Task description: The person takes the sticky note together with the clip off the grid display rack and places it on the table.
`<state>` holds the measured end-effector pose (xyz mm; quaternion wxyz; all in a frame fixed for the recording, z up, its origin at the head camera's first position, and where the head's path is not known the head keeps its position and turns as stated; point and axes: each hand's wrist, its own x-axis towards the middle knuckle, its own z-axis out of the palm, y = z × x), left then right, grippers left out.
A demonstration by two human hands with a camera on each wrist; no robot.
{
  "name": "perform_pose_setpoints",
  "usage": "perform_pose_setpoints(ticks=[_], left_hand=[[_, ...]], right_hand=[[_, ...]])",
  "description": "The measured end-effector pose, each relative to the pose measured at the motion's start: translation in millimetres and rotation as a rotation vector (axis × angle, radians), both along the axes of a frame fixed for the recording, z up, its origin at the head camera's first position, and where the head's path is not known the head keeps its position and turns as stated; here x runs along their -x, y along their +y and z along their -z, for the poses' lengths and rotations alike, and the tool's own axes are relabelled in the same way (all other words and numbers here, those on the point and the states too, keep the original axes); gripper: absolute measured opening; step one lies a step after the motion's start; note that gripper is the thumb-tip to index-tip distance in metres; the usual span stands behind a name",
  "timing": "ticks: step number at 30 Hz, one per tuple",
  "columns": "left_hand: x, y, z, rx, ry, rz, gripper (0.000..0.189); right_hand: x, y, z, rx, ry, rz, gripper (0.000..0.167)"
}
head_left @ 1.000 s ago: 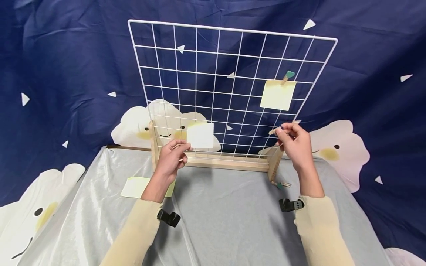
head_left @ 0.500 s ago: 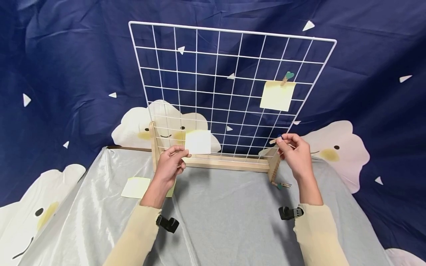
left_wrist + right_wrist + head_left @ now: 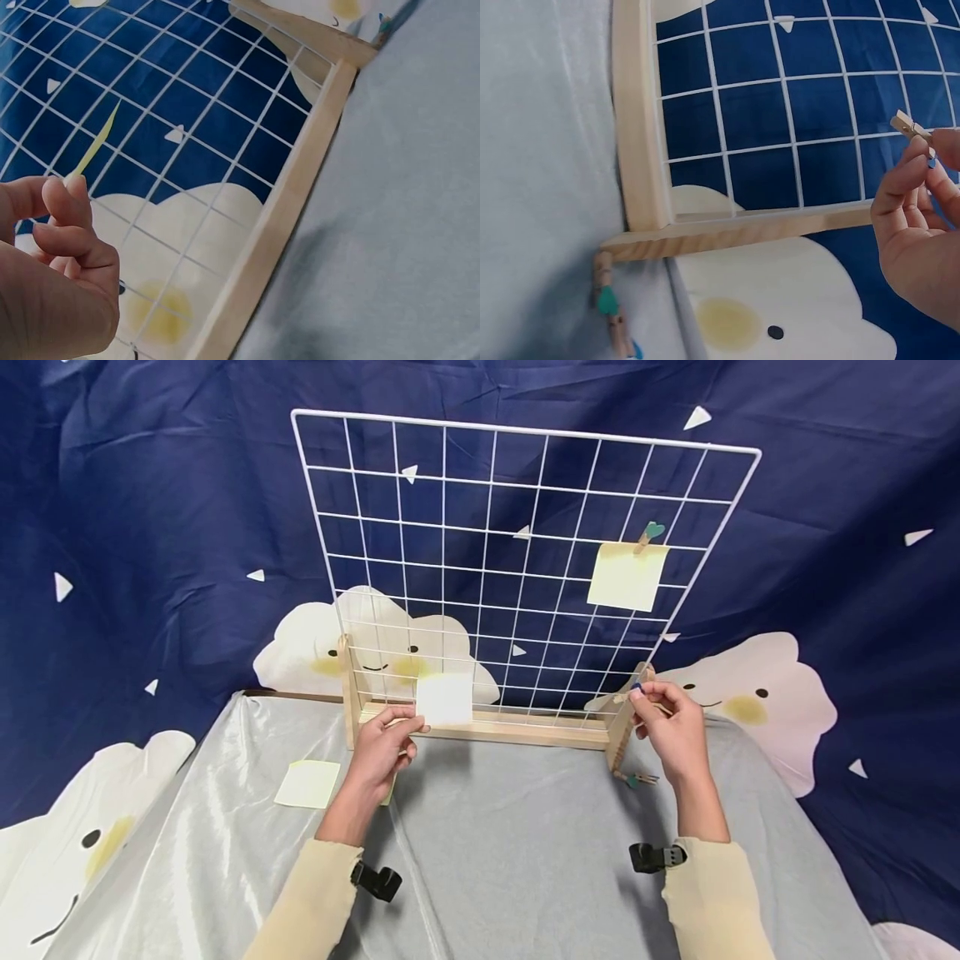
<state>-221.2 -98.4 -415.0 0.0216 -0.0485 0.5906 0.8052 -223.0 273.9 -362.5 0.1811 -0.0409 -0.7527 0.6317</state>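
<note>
My left hand pinches a pale yellow sticky note by its lower left corner, in front of the bottom of the white wire grid. Edge-on, the same note shows as a thin strip in the left wrist view. Near the grid's right wooden foot, my right hand pinches a small wooden clothespin with a blue piece on it. Higher up, a green-heart clothespin clips another yellow note to the grid's right side.
A yellow note lies on the grey cloth, with another partly behind my left forearm. Several small clothespins lie by the right foot of the wooden stand. A blue curtain hangs behind the grid.
Both hands have moved down, the left with the sticky note and the right with the clothespin. The clipped note has stayed on the grid.
</note>
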Motion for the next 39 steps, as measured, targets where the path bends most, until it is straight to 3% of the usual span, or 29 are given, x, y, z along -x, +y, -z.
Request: perform_pose_setpoints(ticks=[19,26,39], left_hand=[[-7.6,-4.7,28.1,0.04,-0.07,-0.003,0.019],[-11.8,-5.8,38.1,0.089,-0.077,0.008,0.014],[-20.3,-8.5,61.3,0.203,-0.098,0.005,0.017]], right_hand=[[-10.1,10.5,38.4,0.06,-0.063,0.058,0.022],[-11.3,13.7,49.7,-0.004,-0.117,0.073,0.025],[-14.5,16.8,69.4,0.045,-0.15,0.054,0.028]])
